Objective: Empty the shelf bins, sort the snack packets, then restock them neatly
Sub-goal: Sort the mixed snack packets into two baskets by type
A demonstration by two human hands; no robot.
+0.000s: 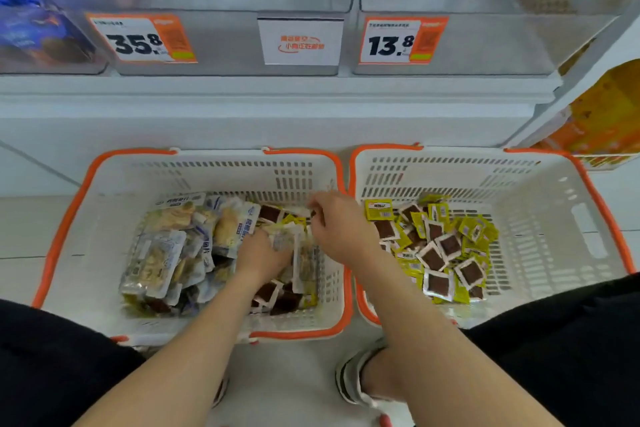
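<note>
White shelving (263, 94) fills the background above both hands. It carries clear bins (221, 42) whose fronts show, left to right, a price tag marked 35.8 (138, 40), a white sign (300, 42) and a price tag marked 13.8 (394, 42).

Below the shelf, two white baskets with orange rims stand side by side on the floor, nearly touching.

1. Left basket (59, 229): holds a mixed heap. Pale window packets (162, 246) lie to the left of the left hand. Smaller yellow-and-brown packets lie under and around both hands.
2. Left hand (263, 253): reaches down into the heap at the middle of the left basket. Its fingers are buried among the packets, so whether they grip anything cannot be told.
3. Right hand (341, 224): sits above the right rim of the left basket, just right of and beyond the left hand. Fingers are curled toward the thumb and pinch a small packet (313, 212), which is blurred.
4. Right basket (554, 218): stands to the right of the right hand. It holds only yellow-and-brown packets (446, 246), piled in its left half, close to the right forearm.

Nearer than both hands, a sandalled foot (360, 381) rests on the floor below the right forearm. Orange packs (602, 114) sit on a shelf far to the right of the right hand.
</note>
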